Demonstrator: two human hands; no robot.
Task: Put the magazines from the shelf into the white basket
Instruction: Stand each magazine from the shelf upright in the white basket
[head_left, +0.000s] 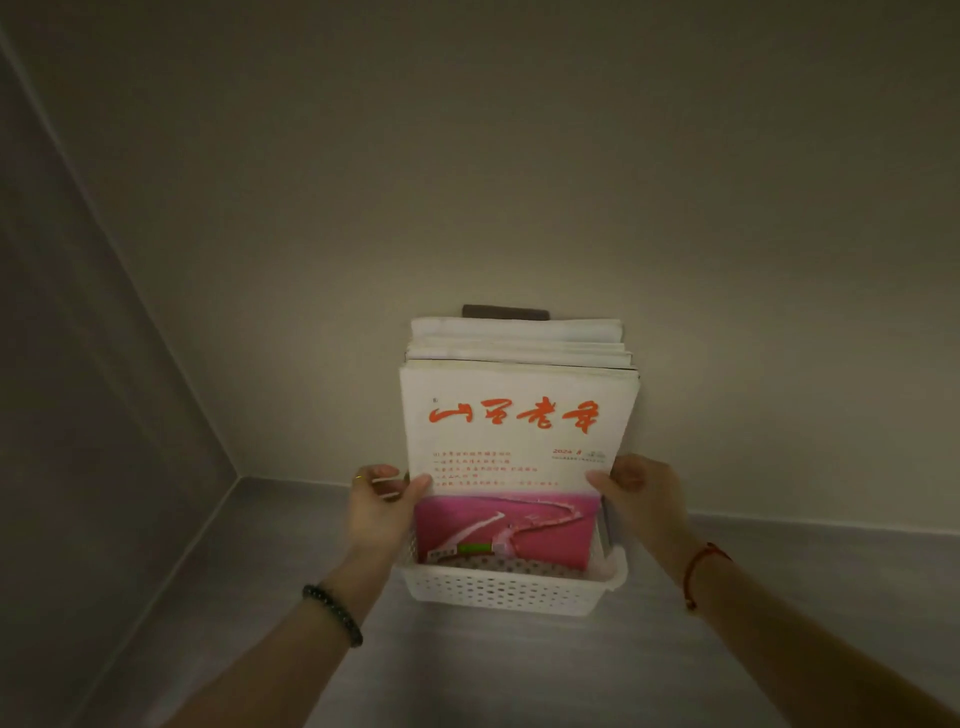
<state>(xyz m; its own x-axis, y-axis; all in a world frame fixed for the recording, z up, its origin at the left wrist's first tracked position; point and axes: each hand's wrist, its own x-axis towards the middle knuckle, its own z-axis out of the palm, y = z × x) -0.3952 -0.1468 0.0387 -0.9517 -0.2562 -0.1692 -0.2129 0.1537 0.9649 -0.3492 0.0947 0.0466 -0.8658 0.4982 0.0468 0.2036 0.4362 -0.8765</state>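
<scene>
A stack of magazines (519, 410) stands upright in the white perforated basket (511, 587), leaning toward the back wall. The front magazine has a white cover with red brush lettering and a pink picture at its lower half. My left hand (382, 506) grips the stack's left edge, thumb on the front cover. On the right edge, my right hand (639, 493) holds the stack in the same way. The lower ends of the magazines sit inside the basket, partly hidden by its front wall.
The basket rests on a grey shelf surface (467, 670) inside a dim alcove. A pale back wall (519, 182) rises behind it and a grey side wall (78, 389) closes the left. A small dark block (506, 312) shows behind the stack's top.
</scene>
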